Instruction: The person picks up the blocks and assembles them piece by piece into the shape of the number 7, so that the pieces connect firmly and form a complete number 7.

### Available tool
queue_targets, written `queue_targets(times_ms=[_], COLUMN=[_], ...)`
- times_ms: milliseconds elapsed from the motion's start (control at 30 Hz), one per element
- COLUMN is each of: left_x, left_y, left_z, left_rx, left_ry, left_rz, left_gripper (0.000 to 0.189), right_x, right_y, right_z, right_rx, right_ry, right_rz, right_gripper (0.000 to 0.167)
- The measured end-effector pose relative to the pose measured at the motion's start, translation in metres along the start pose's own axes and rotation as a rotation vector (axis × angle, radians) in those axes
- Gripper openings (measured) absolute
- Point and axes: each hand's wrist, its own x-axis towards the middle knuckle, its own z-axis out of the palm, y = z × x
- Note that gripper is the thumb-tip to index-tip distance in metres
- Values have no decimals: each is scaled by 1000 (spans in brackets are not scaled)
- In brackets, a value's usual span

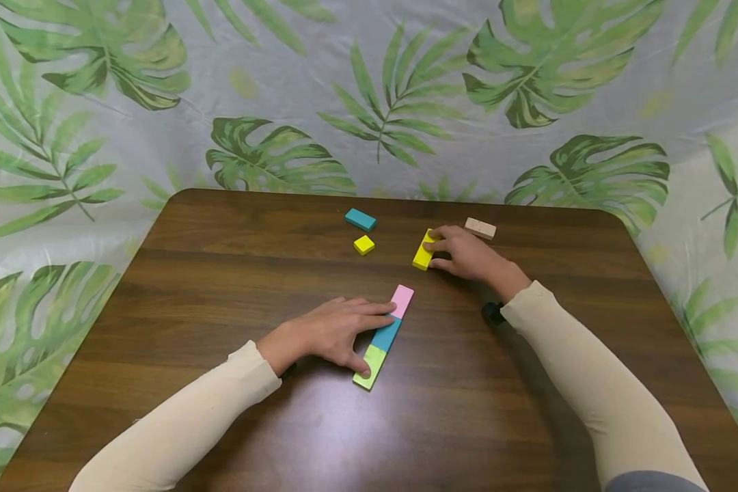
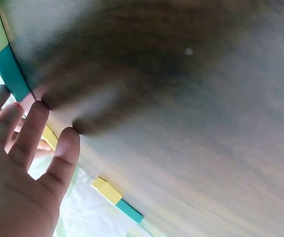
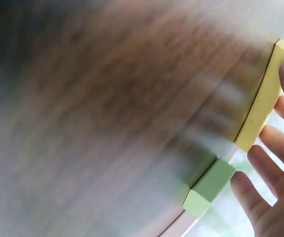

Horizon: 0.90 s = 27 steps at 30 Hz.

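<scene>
I have the left hand (image 1: pixel 332 328) spread, ungripping, against the pink-teal-green strip (image 1: pixel 385 335); beyond the strip's pink end, my right hand (image 1: pixel 466 253) pinches a yellow block (image 1: pixel 421 258).

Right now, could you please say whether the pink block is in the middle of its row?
No, a teal block lies between the pink block and the lime-green block in that row.

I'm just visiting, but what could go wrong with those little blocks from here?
The left hand touches the row of pink block, blue block and lime block; a nudge could push them out of line.

The right hand holds the long yellow block. In the right wrist view, a green block sits close to its fingertips, so it might get bumped.
</scene>
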Motion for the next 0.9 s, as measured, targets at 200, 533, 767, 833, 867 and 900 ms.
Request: queue_targets(times_ms=[200, 533, 767, 833, 867, 900], left_x=[0, 1, 3, 3, 3, 2], left_y=[-2, -1, 0, 1, 1, 2], left_z=[1, 0, -1, -1, -1, -2], left_rx=[-1, -9, -25, -31, -31, -31], left_ry=[6, 3, -15, -16, -16, -16], left_rz=[13, 6, -9, -15, -18, -20], left_gripper=[90, 89, 90, 90, 91, 91], right_x=[-2, -4, -5, -5, -6, -6], right_y=[-9, -23, -31, -35, -36, -37], right_z=[3, 6, 8, 8, 8, 8], right_rx=[12, 51, 74, 71, 67, 66], right_ry=[-5, -5, 9, 8, 8, 7], right_rz=[4, -46, -55, -52, -50, -49], right_gripper=[45, 43, 41, 42, 42, 42])
